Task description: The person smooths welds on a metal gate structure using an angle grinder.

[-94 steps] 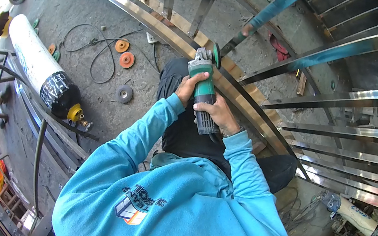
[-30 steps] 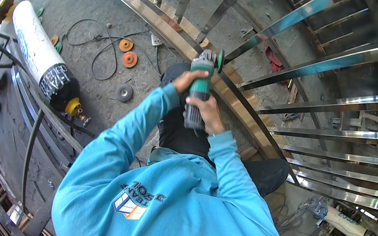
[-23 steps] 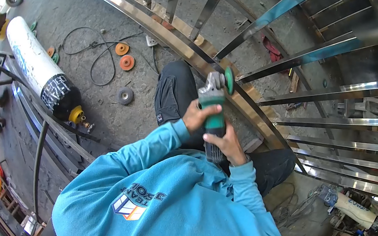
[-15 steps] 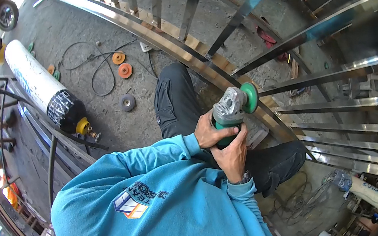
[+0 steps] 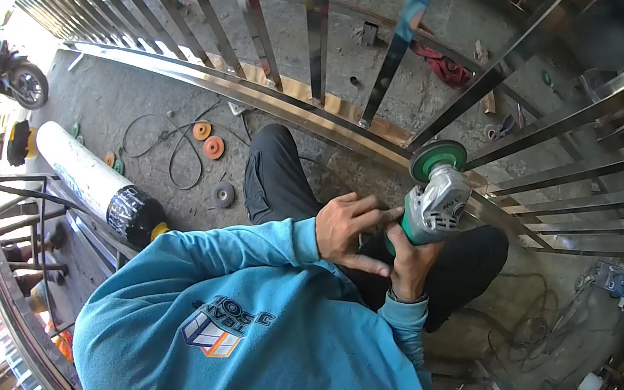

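Note:
My right hand (image 5: 412,262) is wrapped round the green body of an angle grinder (image 5: 434,208). Its grey metal head points up and away from me, and a green disc (image 5: 438,161) is fitted on it, close by the lower rail of a shiny metal railing (image 5: 309,109). Just left of the grinder body is my left hand (image 5: 351,230), fingers stretched out and thumb apart, its fingertips near the tool's handle. The grinder's rear end is partly hidden behind my hands, over my lap.
Two orange discs (image 5: 212,147) and a grey disc (image 5: 222,195) lie on the concrete floor beside a looped cable (image 5: 170,160). Farther left are a white gas cylinder (image 5: 84,163) and a parked motorcycle (image 5: 16,76). A red cloth (image 5: 444,66) lies beyond the bars.
My left hand has come off the grinder and opened beside it. The grinder has shifted right and turned, so its disc now faces me more.

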The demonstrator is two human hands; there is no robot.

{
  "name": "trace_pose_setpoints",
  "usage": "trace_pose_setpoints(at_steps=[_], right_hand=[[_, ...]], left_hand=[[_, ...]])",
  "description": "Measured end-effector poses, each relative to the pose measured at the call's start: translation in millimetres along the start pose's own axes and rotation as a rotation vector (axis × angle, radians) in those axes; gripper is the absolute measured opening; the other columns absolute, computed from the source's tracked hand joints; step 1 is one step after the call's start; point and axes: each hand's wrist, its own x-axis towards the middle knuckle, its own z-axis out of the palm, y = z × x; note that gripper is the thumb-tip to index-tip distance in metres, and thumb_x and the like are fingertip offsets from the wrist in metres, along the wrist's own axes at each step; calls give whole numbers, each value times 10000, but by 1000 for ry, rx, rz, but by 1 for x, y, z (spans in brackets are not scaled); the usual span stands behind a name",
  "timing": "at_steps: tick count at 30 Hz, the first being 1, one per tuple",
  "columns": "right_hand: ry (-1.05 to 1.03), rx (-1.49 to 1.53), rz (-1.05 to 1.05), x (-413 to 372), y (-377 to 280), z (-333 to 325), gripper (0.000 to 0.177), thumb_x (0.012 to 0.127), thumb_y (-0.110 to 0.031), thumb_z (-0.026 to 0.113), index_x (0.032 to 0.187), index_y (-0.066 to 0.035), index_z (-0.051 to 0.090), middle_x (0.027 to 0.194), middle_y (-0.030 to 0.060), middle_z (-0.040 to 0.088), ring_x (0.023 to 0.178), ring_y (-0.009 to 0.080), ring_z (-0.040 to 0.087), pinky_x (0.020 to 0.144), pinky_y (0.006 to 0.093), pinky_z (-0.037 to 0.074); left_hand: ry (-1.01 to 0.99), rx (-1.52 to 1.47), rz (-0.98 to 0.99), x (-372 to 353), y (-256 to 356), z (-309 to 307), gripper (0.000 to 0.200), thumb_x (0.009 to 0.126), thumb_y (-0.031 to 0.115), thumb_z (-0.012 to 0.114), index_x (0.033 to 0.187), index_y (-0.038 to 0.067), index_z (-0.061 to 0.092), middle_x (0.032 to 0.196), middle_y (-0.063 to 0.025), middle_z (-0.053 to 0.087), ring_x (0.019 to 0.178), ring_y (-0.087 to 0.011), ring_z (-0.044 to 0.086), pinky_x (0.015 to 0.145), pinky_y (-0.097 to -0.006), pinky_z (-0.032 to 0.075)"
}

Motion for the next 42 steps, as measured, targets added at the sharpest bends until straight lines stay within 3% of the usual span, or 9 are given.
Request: trace_pose_setpoints(at_steps=[4, 15, 19, 22, 24, 29, 37, 41, 42], right_hand=[[-115, 142, 67, -2, 15, -31, 364, 720, -1, 680, 1079, 11, 623, 974, 72, 674, 842, 151, 649, 779, 301, 524], [-450, 446, 325, 53, 17, -62, 242, 793, -60, 694, 1017, 0, 623, 893, 79, 671, 798, 175, 655, 727, 307, 525], [-788, 481, 334, 86, 28, -53, 228, 852, -202, 675, 966, -9, 636, 867, 98, 675, 767, 184, 663, 699, 316, 538], [-910, 553, 459, 94, 37, -45, 304, 861, -281, 654, 1028, -36, 587, 861, 124, 662, 759, 222, 671, 678, 345, 553], [-947, 569, 520, 95, 40, -43, 377, 859, -318, 647, 1111, -62, 534, 858, 139, 645, 761, 253, 673, 665, 367, 565], [-993, 699, 789, 99, 63, -39, 361, 843, -302, 632, 1066, -34, 542, 825, 154, 658, 736, 277, 677, 728, 390, 573], [-1001, 825, 852, 100, 67, -13, 386, 806, -268, 643, 1098, -43, 529, 871, 171, 628, 818, 312, 665, 792, 443, 562], [-1068, 813, 784, 90, 69, 18, 434, 778, -245, 660, 1130, -40, 511, 877, 178, 619, 824, 327, 655, 793, 457, 561], [-1072, 820, 758, 88, 68, 29, 434, 778, -245, 660, 1130, -40, 511, 877, 178, 619, 824, 327, 655, 793, 457, 561]], left_hand=[[-191, 139, 99, -22, 2, 21, 1196, 635, 730, 787, 1490, -20, 420, 833, -69, 540, 671, -224, 530, 627, -362, 421], [-325, 456, 33, -37, 26, 56, 1232, 550, 712, 831, 1477, -5, 451, 901, -79, 591, 734, -224, 590, 680, -364, 427], [-138, 627, -33, -44, 42, 62, 833, 690, 418, 744, 1413, 43, 569, 944, -61, 644, 763, -204, 614, 714, -345, 444], [-138, 837, 20, -46, 49, 63, 738, 738, 399, 742, 1376, 52, 610, 1004, -66, 664, 777, -200, 622, 737, -334, 459], [-58, 751, -3, -41, 60, 64, 764, 808, 385, 678, 1485, 76, 503, 1074, -70, 651, 762, -189, 604, 730, -332, 450], [-122, 795, -87, -55, 75, 69, 723, 821, 450, 712, 1414, 59, 580, 1083, -101, 661, 774, -204, 623, 699, -345, 485], [-237, 541, -103, -70, 38, 28, 831, 840, 553, 706, 1473, 58, 494, 1137, -147, 636, 893, -265, 659, 725, -371, 494], [230, 190, -361, -102, -15, -14, 675, 857, 550, 664, 1324, 71, 575, 1042, -121, 632, 858, -271, 636, 723, -366, 504], [666, -316, -848, -115, -41, -25, 619, 876, 528, 622, 1284, 64, 579, 1012, -108, 620, 835, -266, 621, 722, -369, 507]])
